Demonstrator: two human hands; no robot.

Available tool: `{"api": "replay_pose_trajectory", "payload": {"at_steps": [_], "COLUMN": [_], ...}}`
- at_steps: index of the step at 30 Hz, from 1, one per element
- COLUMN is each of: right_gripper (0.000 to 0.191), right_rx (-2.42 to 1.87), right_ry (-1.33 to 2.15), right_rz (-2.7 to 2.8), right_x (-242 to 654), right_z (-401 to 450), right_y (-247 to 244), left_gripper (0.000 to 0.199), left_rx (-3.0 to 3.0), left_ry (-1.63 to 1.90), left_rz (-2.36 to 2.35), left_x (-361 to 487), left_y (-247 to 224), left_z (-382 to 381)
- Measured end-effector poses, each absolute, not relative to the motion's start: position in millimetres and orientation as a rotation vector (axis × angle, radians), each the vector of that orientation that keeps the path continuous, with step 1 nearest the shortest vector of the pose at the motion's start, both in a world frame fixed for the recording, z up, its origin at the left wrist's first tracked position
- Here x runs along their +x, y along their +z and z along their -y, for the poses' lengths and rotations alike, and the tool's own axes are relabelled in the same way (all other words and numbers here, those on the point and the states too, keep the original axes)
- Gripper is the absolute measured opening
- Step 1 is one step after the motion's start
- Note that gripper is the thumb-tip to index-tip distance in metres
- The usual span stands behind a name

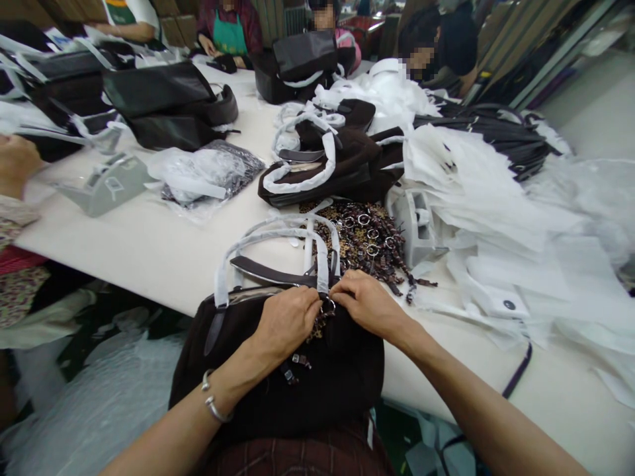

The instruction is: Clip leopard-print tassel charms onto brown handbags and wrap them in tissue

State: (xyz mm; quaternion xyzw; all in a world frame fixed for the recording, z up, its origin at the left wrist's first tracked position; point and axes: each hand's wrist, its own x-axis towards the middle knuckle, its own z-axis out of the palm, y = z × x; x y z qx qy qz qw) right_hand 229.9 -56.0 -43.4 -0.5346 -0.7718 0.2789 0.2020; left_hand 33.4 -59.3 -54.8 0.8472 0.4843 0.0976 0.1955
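Pinching a ringed charm (316,328) on a bag (342,377), left hand (291,316) and right hand (368,304) face a cluttered white table (133,258), co-workers (231,34) beyond

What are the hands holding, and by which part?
A beaded charm, apparently by its metal ring, between the left hand and right hand, near the bag handle; fingertip contact is partly hidden.

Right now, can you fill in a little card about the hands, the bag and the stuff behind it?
Left hand: curled beside a metal ring, grip partly hidden
Right hand: pinching at that ring
Bag: dark, white-wrapped handles up
Bracelet: silver, on the left wrist
Charm pile: on the table, behind the bag
Beside that pile: grey tape dispenser
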Motion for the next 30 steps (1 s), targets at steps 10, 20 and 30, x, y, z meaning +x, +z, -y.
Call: {"api": "replay_pose_trajectory", "payload": {"at_steps": [10,20,30], "right_gripper": [0.014,0.014,0.007], "right_rx": [-1.123,-1.086,-1.264], "right_ry": [0.755,0.96,1.272], "right_rz": [1.977,1.8,1.753], "right_x": [228.6,228.4,234.7], "right_z": [66.8,66.6,65.9], "right_y": [-44.2,-40.6,-33.3], "left_gripper": [0.02,0.022,0.022], "left_rx": [1.995,1.75,1.817], "left_ry": [0.684,0.672,0.656], "left_rz": [-1.092,-1.121,-1.104], "left_x": [29.7,29.3,30.7], "left_y": [-15.6,-21.2,-29.0], "left_z": [65.0,62.5,66.8]}}
